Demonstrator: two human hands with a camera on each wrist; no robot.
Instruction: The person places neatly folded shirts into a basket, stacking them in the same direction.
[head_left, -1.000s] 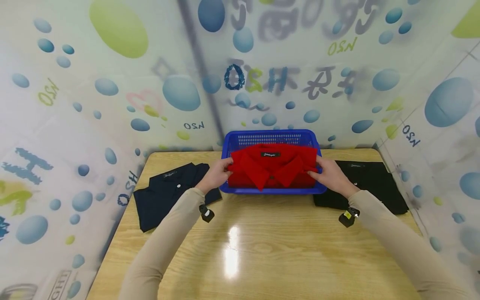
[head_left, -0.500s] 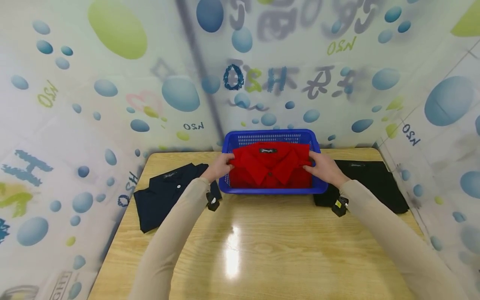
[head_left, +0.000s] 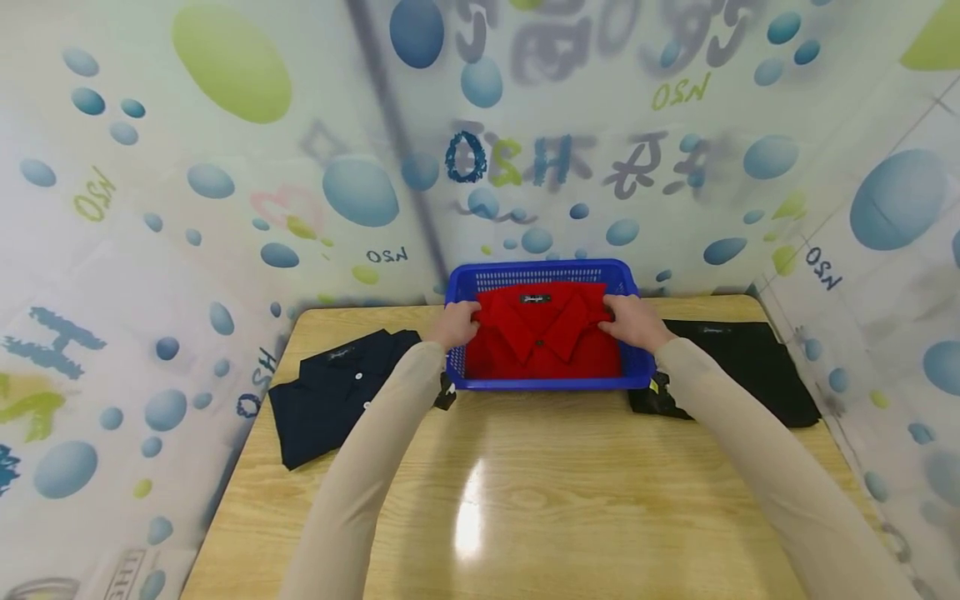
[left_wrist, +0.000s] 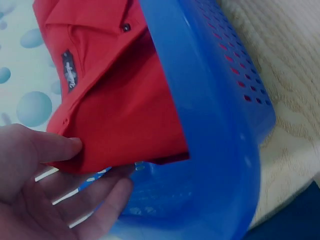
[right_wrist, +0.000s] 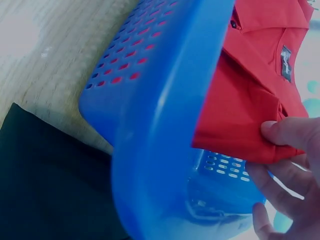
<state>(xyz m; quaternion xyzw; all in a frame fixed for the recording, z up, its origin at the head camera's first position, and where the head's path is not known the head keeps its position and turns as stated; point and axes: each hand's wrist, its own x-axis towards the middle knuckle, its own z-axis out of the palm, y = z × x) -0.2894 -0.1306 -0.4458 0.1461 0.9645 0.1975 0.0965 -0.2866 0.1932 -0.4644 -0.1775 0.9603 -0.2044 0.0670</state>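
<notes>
A folded red collared shirt (head_left: 540, 333) with a dark neck label lies partly inside the blue plastic basket (head_left: 555, 384), its collar toward the wall. At its left edge my left hand (head_left: 454, 323) pinches the cloth between thumb and fingers; the left wrist view shows the thumb on top and the fingers beneath. My right hand (head_left: 634, 320) pinches the opposite edge in the same way, seen close in the right wrist view. Below the raised shirt edges, part of the perforated basket wall (right_wrist: 225, 165) shows.
A folded navy shirt (head_left: 330, 392) lies on the wooden table (head_left: 540, 483) left of the basket. To the right lies a folded black shirt (head_left: 742, 367), partly behind my right forearm. A patterned wall covering (head_left: 540, 200) rises directly behind the basket and along both sides.
Both hands have come closer together, drawing the red shirt's sides inward. The shirt has shifted slightly toward the wall and now fits between the basket's side walls.
</notes>
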